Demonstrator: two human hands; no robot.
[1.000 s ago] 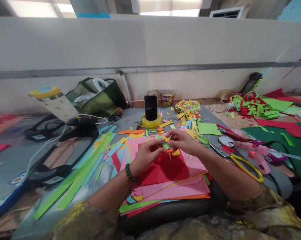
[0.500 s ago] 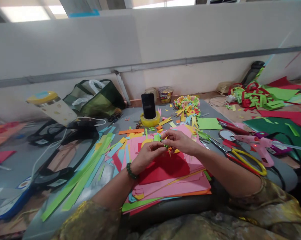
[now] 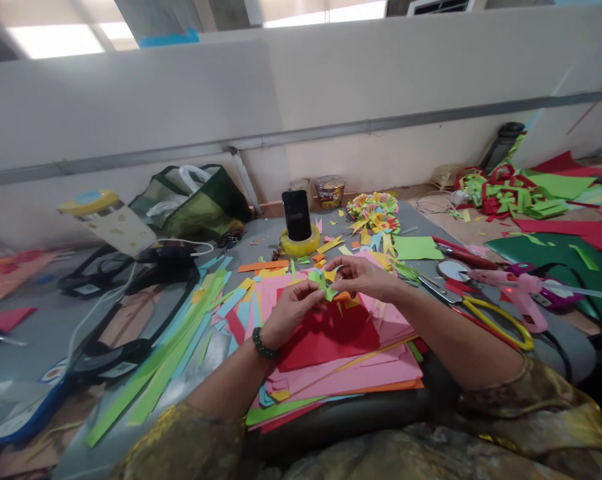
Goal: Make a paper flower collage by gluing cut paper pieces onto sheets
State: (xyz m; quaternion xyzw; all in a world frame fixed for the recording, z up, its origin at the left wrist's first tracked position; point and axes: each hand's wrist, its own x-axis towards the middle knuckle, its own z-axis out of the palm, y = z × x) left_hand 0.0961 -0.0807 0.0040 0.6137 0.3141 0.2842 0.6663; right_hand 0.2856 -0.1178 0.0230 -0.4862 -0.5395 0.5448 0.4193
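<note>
Between my hands is a small folded piece of light green paper (image 3: 325,285). My left hand (image 3: 299,305) pinches its left side, thumb and fingertips together. My right hand (image 3: 358,277) has its thumb and fingertips closed on the right side; part of the paper is hidden behind those fingers. Both hands hover above a red sheet (image 3: 325,340), which lies on a stack of pink sheets (image 3: 341,372). Small yellow and orange paper pieces lie just below my right fingers.
A phone (image 3: 297,215) stands in a yellow tape roll (image 3: 299,245). Paper flowers (image 3: 375,207) sit behind. At right are scissors (image 3: 501,323) and a pink glue gun (image 3: 513,287) with a lit red light. Green strips (image 3: 161,360) lie left, near a dark green bag (image 3: 195,200).
The green paper between my fingers has turned and shows more of its face. My fingertips have shifted slightly on it; both forearms stay nearly in place.
</note>
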